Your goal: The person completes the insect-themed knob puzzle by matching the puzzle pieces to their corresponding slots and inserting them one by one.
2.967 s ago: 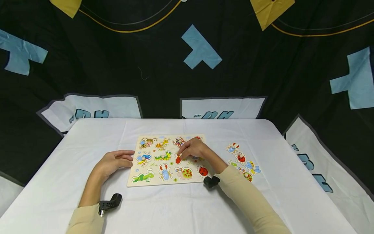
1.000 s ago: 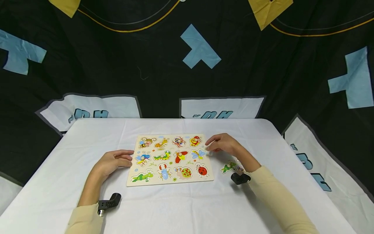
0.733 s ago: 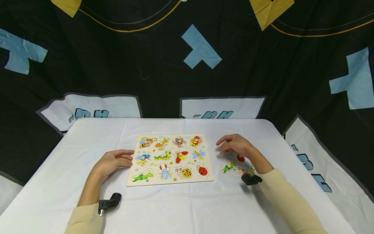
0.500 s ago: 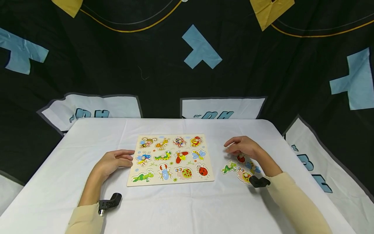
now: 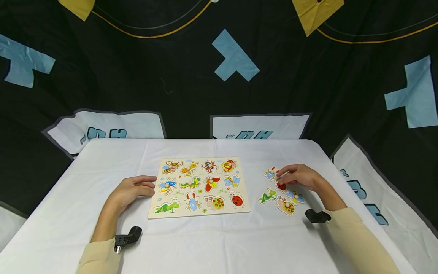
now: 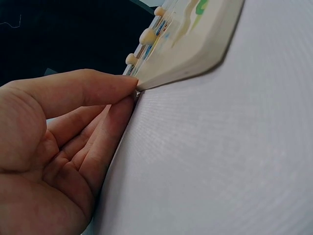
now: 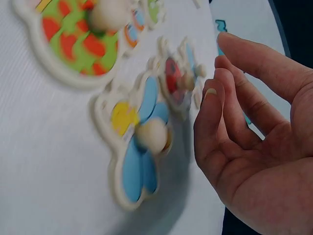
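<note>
A wooden insect puzzle board point(image 5: 213, 212) lies flat on the table. My left hand point(image 5: 133, 190) rests at its left side; in the left wrist view the thumb and fingertips touch the board's edge point(image 6: 195, 66). My right hand point(image 5: 302, 177) hovers over the loose knobbed pieces, fingers loosely bent, holding nothing. Nearest its fingertips are the stag beetle piece point(image 5: 271, 173) and the ladybug piece point(image 5: 281, 187), partly covered by the hand. Closer to me lie a green insect piece point(image 5: 268, 195), a snail piece point(image 5: 288, 206) and a blue-winged insect piece point(image 7: 132, 169).
A white cloth point(image 5: 205, 243) covers the table. Behind it hangs a black backdrop point(image 5: 171, 83) with blue and yellow shapes. Black wrist cameras sit on my left wrist point(image 5: 128, 238) and right wrist point(image 5: 317, 216).
My right hand put the red-winged insect piece into the board, then let go and moved right, over the loose pieces. The left hand has stayed at the board's edge.
</note>
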Demonstrator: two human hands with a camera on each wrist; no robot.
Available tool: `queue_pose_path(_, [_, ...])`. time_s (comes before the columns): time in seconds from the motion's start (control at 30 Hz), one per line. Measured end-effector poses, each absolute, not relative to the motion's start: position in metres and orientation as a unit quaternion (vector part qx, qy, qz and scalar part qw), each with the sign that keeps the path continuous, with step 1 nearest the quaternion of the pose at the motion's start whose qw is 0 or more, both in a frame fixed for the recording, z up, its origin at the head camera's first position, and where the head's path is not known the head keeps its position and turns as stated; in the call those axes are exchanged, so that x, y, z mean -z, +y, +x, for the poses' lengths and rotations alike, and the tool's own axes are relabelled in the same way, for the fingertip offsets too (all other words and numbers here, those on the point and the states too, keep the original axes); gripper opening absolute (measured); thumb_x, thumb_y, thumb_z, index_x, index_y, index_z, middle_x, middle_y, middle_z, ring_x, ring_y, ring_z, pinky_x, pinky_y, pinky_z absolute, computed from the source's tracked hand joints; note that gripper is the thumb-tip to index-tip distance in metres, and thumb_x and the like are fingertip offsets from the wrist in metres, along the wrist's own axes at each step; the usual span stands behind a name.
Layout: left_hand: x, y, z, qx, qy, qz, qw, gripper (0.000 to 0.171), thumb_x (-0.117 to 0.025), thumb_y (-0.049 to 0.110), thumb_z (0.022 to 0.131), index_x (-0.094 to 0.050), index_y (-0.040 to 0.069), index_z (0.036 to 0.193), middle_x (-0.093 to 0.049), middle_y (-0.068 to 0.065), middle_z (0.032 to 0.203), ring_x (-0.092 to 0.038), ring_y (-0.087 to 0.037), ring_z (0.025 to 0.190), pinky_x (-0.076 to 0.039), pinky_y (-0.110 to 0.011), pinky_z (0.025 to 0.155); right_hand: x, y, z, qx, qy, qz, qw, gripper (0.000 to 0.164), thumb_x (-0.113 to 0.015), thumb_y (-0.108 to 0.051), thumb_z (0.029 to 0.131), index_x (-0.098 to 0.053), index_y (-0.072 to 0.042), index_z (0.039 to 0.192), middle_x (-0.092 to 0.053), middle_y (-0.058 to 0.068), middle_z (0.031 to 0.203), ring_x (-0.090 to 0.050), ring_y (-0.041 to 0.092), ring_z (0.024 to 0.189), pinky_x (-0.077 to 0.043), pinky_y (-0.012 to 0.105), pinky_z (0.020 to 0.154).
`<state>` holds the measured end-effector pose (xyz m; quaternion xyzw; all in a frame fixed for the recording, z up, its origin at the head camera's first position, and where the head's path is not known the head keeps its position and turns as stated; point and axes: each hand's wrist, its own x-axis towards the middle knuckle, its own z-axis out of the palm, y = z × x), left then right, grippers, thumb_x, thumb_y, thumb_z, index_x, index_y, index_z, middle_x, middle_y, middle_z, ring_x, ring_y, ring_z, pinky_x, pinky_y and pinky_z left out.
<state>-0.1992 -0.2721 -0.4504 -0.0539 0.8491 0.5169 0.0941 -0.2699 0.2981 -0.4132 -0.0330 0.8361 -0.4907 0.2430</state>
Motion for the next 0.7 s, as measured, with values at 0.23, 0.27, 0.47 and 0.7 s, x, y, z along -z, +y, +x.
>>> queue_pose_path(0.23, [0.449,-0.272,-0.198,-0.521,0.847,-0.053,0.091,0.065,-0.081,0.015,0.082,-0.058,0.003,0.141,-0.074,-0.006,0.112,-0.069,-0.005,0.092,-0.044,-0.016,0.082,0.418,0.311,-0.266,0.476,0.84,-0.035,0.258,0.033,-0.073,-0.016,0.087,-0.07,0.002,0.116,-0.073,0.006,0.109,-0.062,0.019,0.092,-0.052,0.031,0.08])
queue_pose_path(0.27, [0.449,-0.272,-0.198,-0.521,0.847,-0.053,0.091,0.065,-0.081,0.015,0.082,-0.058,0.003,0.141,-0.074,-0.005,0.111,-0.068,-0.005,0.092,-0.044,-0.016,0.082,0.418,0.312,-0.266,0.472,0.842,-0.035,0.261,0.033,-0.073,-0.016,0.087,-0.07,0.002,0.114,-0.073,0.006,0.109,-0.062,0.019,0.092,-0.052,0.031,0.079])
queue_pose_path(0.47, [0.45,-0.272,-0.198,-0.525,0.845,-0.053,0.092,0.065,-0.081,0.014,0.082,-0.058,0.002,0.141,-0.074,-0.004,0.109,-0.067,-0.004,0.092,-0.044,-0.015,0.082,0.418,0.321,-0.262,0.455,0.844,-0.051,0.279,0.033,-0.075,-0.015,0.085,-0.07,0.004,0.111,-0.071,0.005,0.101,-0.061,0.017,0.087,-0.052,0.03,0.075])
queue_pose_path(0.7, [0.449,-0.271,-0.198,-0.521,0.846,-0.055,0.093,0.064,-0.081,0.015,0.082,-0.058,0.003,0.141,-0.074,-0.005,0.111,-0.068,-0.005,0.092,-0.044,-0.016,0.082,0.422,0.331,-0.259,0.446,0.853,-0.03,0.27,0.027,-0.077,-0.015,0.084,-0.072,0.001,0.104,-0.072,0.002,0.094,-0.06,0.017,0.084,-0.051,0.029,0.073])
